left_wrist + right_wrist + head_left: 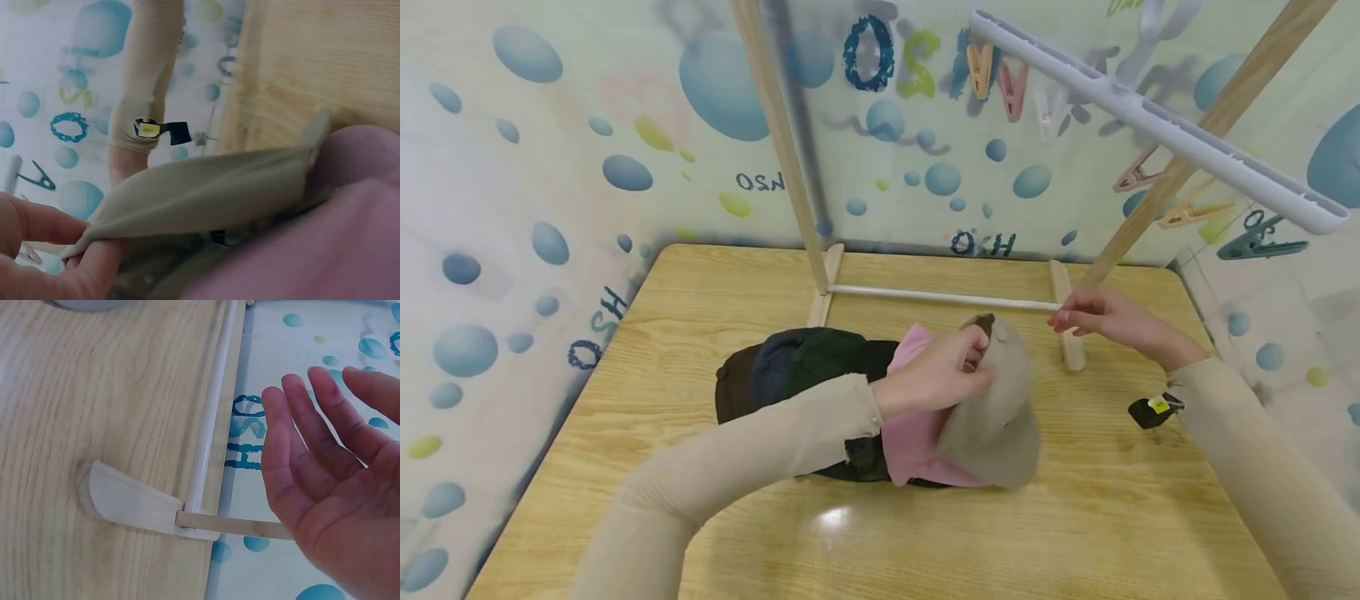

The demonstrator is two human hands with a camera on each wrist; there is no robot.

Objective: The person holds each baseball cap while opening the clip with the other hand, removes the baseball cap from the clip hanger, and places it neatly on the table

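Note:
A beige baseball cap (992,408) is tilted up at the right end of a row of caps. My left hand (936,371) pinches its edge between thumb and fingers, as the left wrist view shows with the cap's fabric (206,194) drawn taut. Beneath it lies a pink cap (917,450). Farther left in the row are dark green (823,354), navy (769,371) and brown (736,385) caps. My right hand (1108,317) is in the air by the rack's right post, holding nothing; the right wrist view has its fingers (325,400) loosely bent and apart.
A wooden rack with a white lower bar (940,295) and wooden feet (1067,333) stands at the table's back. Above, a white hanger bar (1120,96) carries several coloured clothespins (1013,90). A patterned sheet covers the walls around the wooden table (760,533).

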